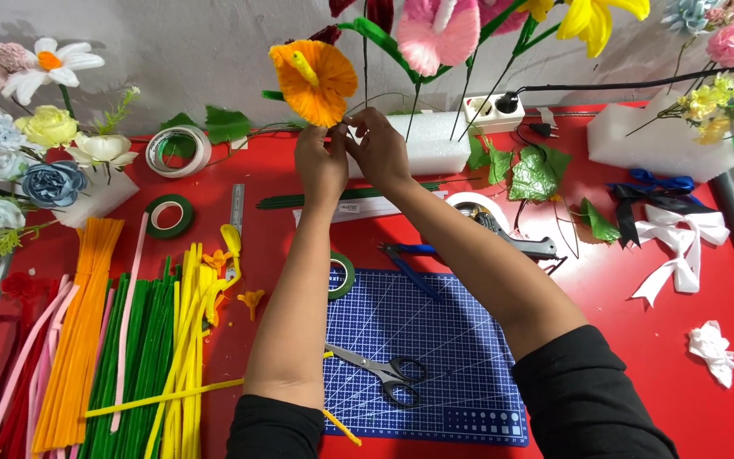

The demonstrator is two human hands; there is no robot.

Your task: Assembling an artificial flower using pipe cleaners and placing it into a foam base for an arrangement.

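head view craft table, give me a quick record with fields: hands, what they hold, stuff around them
left hand: raised, fingers pinching at the base of the orange flower
right hand: beside the left, pinching the same spot
orange flower: fuzzy, with a yellow centre, held above the red table
below the arms: blue cutting mat with scissors lying on it
left side: pipe cleaners in orange, green, yellow and pink
near left forearm: green tape roll
right side: white bows
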